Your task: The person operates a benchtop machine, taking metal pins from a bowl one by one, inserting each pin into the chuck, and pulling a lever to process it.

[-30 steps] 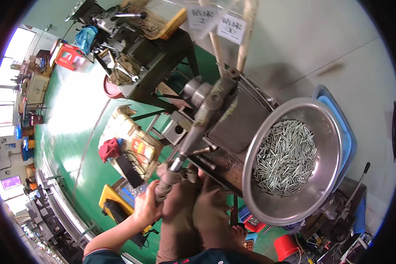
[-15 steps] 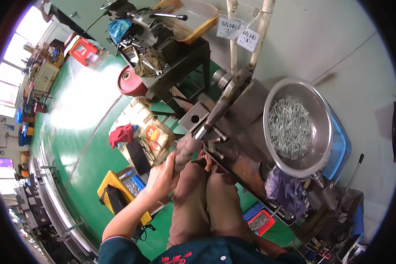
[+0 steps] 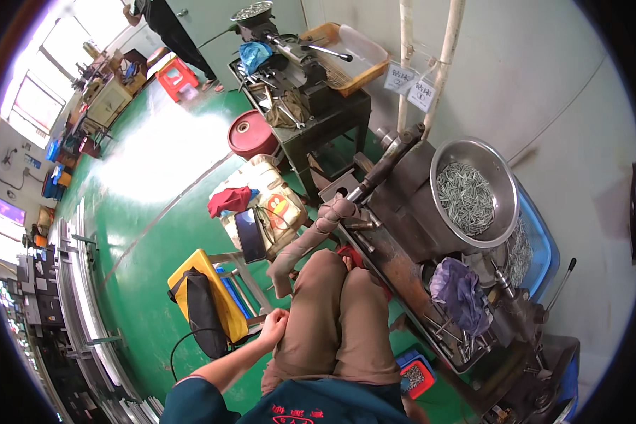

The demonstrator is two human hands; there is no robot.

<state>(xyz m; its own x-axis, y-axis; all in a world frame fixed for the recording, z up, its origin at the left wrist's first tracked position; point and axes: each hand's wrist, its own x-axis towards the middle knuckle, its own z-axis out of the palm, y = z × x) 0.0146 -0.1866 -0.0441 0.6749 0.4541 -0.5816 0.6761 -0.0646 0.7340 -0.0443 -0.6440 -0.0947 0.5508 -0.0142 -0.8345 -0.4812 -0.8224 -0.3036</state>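
Observation:
My left hand rests beside my left thigh, its fingers curled closed, with nothing showing in them. Just beyond it hangs the free lower end of a cloth-wrapped machine lever, which the hand does not touch. The lever's upper end joins a metal shaft on the bench machine ahead of me. Of my right arm only a small patch shows at the lower edge; the right hand is out of view. On the machine, to the right, a steel bowl holds a heap of small metal pins.
A blue tub with more pins stands behind the bowl. A purple rag lies on the bench. A red bin sits below. Left are a yellow stool with a black bag, a padded chair with a phone, and a red drum. A person stands far off.
My left hand has let go of the wrapped lever and come down to my thigh. The lever's free end now hangs lower. The view has shifted, bringing more of the standing person into sight.

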